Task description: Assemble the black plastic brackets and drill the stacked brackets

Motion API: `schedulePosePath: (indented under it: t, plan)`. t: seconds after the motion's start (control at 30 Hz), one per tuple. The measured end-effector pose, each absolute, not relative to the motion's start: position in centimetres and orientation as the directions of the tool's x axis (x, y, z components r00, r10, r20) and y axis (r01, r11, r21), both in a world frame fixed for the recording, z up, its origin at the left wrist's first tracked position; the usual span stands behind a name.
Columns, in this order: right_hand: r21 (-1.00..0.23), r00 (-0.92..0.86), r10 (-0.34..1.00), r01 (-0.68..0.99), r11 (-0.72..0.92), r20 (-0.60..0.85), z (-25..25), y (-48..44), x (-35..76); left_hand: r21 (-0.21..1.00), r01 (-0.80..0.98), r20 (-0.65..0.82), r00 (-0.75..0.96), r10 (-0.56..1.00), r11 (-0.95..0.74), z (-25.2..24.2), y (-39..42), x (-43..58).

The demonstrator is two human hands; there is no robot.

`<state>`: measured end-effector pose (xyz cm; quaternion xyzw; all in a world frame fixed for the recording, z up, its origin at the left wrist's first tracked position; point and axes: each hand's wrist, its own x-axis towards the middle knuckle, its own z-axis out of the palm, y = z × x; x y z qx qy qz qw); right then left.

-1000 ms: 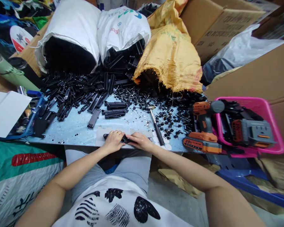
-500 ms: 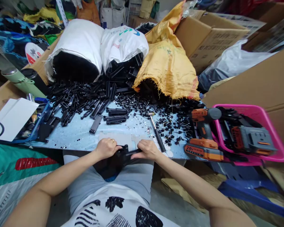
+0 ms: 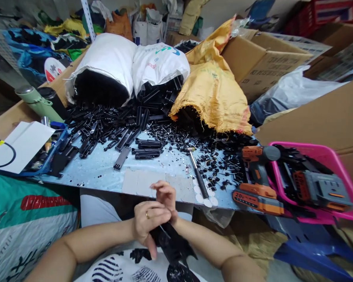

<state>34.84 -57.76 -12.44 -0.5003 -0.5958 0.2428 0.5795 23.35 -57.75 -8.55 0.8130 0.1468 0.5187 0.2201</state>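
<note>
My left hand (image 3: 148,224), with a ring on one finger, is closed around a long black plastic part (image 3: 172,246) that I hold over my lap, its lower end pointing toward my shirt. My right hand (image 3: 165,194) sits just above it by the table's front edge, fingers curled loosely at the part's upper end; whether they grip it I cannot make out. On the table (image 3: 100,170) ahead lie a hammer (image 3: 197,174) and a few assembled black parts (image 3: 147,148).
White sacks (image 3: 111,62) and a yellow sack (image 3: 213,90) spill black plastic pieces across the table's back. An orange cordless drill (image 3: 257,178) and a pink basket (image 3: 341,172) are at right. A green bottle (image 3: 37,102) and white paper (image 3: 22,145) are at left. Cardboard boxes (image 3: 270,58) stand behind.
Both hands have pulled the black part off the table's front edge and down over my lap. The part has turned from lying flat across to pointing toward me.
</note>
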Motion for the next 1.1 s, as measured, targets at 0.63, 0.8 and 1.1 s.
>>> schedulePosePath:
  t: [0.63, 0.8, 1.1]
  plan:
    - [-0.823, 0.403, 0.915, 0.520, -0.229, 0.000, -12.2, -19.0, 37.1, 0.220, 0.955, 0.261, 0.137, 0.956, -0.197, -11.6, -33.7, 17.2]
    - [-0.893, 0.361, 0.929, 0.438, -0.098, 0.075, -10.2, -22.8, 36.8, 0.174, 0.984, 0.103, 0.030, 0.994, -0.047, -12.1, -28.8, 14.9]
    - [-0.954, -0.143, 0.968, 0.191, 0.230, 0.205, -13.1, -49.4, 39.7, 0.549, 0.835, 0.347, -0.269, 0.898, 0.038, -11.2, -32.9, 12.4]
